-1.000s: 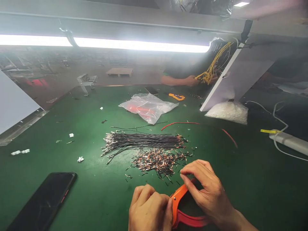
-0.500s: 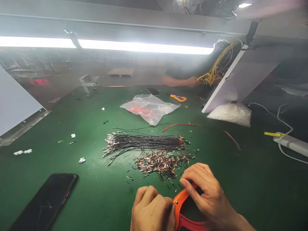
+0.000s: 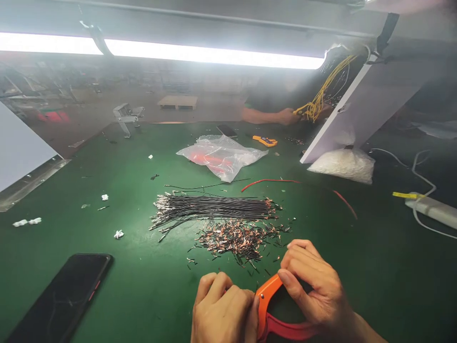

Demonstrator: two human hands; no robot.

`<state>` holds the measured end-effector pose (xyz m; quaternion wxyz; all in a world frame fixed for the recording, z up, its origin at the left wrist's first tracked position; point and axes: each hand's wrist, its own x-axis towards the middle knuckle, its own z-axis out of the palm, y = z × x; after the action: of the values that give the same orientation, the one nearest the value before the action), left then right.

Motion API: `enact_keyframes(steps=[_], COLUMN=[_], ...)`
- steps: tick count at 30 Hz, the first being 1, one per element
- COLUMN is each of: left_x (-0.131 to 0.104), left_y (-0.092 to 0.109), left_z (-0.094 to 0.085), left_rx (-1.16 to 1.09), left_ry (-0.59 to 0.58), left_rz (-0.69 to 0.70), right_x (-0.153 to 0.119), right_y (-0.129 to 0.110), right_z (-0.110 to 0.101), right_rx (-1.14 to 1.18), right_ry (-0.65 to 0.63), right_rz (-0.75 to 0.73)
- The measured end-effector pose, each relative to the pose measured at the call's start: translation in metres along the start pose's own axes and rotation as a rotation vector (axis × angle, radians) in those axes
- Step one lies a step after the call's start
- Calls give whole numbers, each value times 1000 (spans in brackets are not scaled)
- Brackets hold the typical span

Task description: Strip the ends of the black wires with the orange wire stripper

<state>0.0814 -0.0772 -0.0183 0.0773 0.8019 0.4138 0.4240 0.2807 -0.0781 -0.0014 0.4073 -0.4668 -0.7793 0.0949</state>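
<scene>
Near the front edge, my right hand is curled around the orange upper handle of a wire stripper; its red lower handle runs beneath my palm. My left hand is closed against the tool's head, which it hides. A thin dark strand shows by the left thumb, too small to name. Beyond both hands lies a heap of short black clippings with copper ends. Behind that heap, a bundle of black wires lies sideways, silvery terminals at its left end and coppery tips at its right.
A phone lies at front left. Further back are a clear plastic bag, a red wire, yellow-orange pliers and a tied white bag. Across the table, another person's hand holds yellow wires.
My right hand has shifted slightly right, its fingertips further from my left hand. The left hand stays at the tool's head. The whole view has tilted a little downward.
</scene>
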Motion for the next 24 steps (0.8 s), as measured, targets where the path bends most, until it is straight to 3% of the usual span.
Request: enact_keyframes(steps=[5, 14, 24], left_x=[-1, -1, -4], left_y=[-1, 0, -6], left_z=[0, -1, 3], left_rx=[-32, -49, 33], left_ry=[-22, -38, -5], left_rz=[0, -39, 33], right_x=[-1, -3, -1], right_y=[0, -1, -2], right_z=[-4, -3, 3], right_rx=[-25, -32, -116], right_ry=[8, 6, 71], right_rz=[-73, -79, -102])
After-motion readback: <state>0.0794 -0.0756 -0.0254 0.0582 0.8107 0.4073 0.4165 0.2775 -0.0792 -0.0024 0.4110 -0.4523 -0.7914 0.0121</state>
